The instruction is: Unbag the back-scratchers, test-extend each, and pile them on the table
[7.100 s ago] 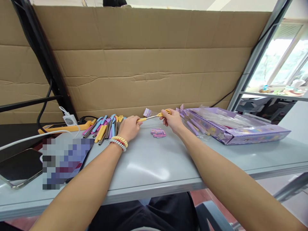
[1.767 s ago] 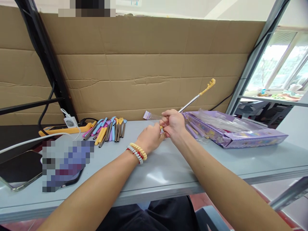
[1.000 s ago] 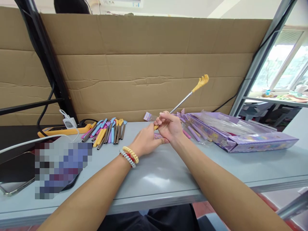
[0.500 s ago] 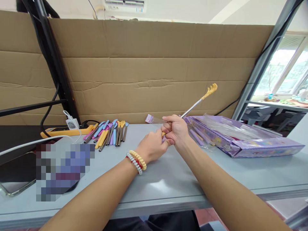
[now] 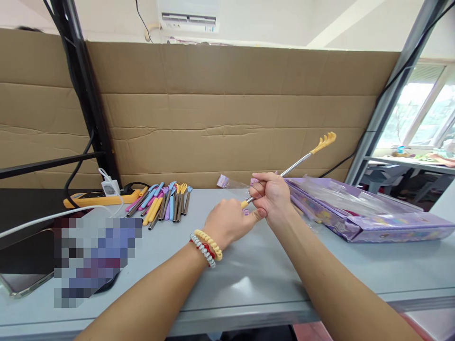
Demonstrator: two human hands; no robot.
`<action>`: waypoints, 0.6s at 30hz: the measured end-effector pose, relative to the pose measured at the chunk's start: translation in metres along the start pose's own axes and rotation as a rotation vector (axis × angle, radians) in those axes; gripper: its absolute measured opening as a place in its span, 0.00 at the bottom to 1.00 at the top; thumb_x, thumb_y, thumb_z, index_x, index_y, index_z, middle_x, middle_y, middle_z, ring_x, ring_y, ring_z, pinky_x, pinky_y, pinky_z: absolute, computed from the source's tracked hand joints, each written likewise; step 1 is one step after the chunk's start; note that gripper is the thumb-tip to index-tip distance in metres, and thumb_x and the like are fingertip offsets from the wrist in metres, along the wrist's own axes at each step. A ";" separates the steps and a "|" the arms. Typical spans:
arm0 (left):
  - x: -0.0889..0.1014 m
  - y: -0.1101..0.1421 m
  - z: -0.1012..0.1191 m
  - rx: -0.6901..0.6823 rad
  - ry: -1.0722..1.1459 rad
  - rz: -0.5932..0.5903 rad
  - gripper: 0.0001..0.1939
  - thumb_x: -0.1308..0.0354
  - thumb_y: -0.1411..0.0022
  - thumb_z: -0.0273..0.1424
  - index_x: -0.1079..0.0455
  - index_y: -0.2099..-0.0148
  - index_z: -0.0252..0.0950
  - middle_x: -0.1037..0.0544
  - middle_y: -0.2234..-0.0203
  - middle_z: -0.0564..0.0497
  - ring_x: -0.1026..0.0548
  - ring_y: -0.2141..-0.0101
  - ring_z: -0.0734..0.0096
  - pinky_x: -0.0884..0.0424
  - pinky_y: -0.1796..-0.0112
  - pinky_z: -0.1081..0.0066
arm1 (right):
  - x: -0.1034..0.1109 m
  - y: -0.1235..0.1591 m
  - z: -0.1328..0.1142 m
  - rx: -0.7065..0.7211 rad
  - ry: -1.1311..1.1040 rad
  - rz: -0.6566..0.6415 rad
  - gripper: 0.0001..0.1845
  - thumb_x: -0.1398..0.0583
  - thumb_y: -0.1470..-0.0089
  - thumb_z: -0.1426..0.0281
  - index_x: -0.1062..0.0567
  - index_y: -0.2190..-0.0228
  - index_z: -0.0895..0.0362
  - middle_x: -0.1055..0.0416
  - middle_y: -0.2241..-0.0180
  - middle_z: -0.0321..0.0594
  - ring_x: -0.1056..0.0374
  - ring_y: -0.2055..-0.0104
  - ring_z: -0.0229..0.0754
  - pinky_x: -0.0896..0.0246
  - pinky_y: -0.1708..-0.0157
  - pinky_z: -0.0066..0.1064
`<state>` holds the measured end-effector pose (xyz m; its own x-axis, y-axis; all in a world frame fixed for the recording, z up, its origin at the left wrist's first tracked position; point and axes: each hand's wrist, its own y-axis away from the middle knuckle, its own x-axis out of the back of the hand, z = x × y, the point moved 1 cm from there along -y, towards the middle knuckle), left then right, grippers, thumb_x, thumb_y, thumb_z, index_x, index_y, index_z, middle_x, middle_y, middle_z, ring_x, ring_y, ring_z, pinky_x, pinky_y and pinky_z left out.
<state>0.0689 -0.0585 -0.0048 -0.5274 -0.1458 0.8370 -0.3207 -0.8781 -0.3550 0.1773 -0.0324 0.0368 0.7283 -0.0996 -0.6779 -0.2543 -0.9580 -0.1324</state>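
A telescopic back scratcher (image 5: 296, 163) with a yellow claw head and a silver rod slants up to the right above the table. My left hand (image 5: 227, 221), with bracelets at the wrist, is closed around its yellow handle end. My right hand (image 5: 272, 194) is closed around the rod farther up, and part of the rod is hidden in the fingers. Several more back scratchers (image 5: 161, 203) in yellow, blue, purple and pink, collapsed short, lie in a pile to the left of my hands.
An open purple box (image 5: 355, 232) with clear plastic sleeves lies on the right of the grey table (image 5: 199, 289). A yellow power strip (image 5: 117, 198) with a white charger stands at the left. A cardboard wall (image 5: 227, 109) closes the back. A small plastic wrapper (image 5: 231, 182) lies behind my hands.
My right hand has moved to the right, away from my left hand. More of the rod shows between the hands, and the claw head has shifted right. The view has tilted slightly up.
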 end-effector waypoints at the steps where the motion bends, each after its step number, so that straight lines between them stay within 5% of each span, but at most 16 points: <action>1: 0.000 0.000 0.000 0.006 0.013 -0.006 0.31 0.58 0.45 0.61 0.31 0.72 0.39 0.28 0.81 0.48 0.28 0.75 0.61 0.44 0.78 0.69 | 0.001 -0.001 0.000 0.004 -0.014 -0.011 0.25 0.41 0.67 0.82 0.55 0.82 0.54 0.59 0.91 0.22 0.64 0.90 0.25 0.65 0.92 0.23; 6: 0.003 0.000 -0.007 0.018 -0.025 0.039 0.33 0.56 0.50 0.64 0.35 0.75 0.38 0.28 0.80 0.49 0.28 0.75 0.61 0.46 0.78 0.68 | 0.006 -0.003 0.004 -0.004 -0.113 -0.124 0.26 0.39 0.65 0.80 0.55 0.84 0.57 0.59 0.91 0.24 0.63 0.89 0.26 0.61 0.90 0.23; 12: 0.005 -0.005 -0.021 -0.021 0.015 0.070 0.33 0.44 0.56 0.60 0.34 0.59 0.37 0.24 0.68 0.49 0.26 0.67 0.60 0.38 0.72 0.68 | 0.008 -0.004 0.022 -0.098 -0.096 -0.282 0.18 0.38 0.65 0.73 0.46 0.85 0.56 0.45 0.87 0.29 0.44 0.83 0.31 0.41 0.80 0.28; 18: -0.006 -0.008 -0.022 -0.194 0.240 0.014 0.18 0.40 0.46 0.41 0.36 0.56 0.38 0.25 0.63 0.51 0.28 0.64 0.66 0.35 0.66 0.70 | 0.010 -0.007 0.030 -0.082 -0.071 -0.312 0.29 0.35 0.62 0.72 0.54 0.86 0.57 0.56 0.91 0.26 0.58 0.88 0.27 0.55 0.86 0.24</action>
<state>0.0570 -0.0408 -0.0159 -0.6960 -0.0248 0.7176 -0.4447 -0.7698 -0.4579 0.1673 -0.0187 0.0091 0.7163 0.2182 -0.6628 0.0281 -0.9581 -0.2851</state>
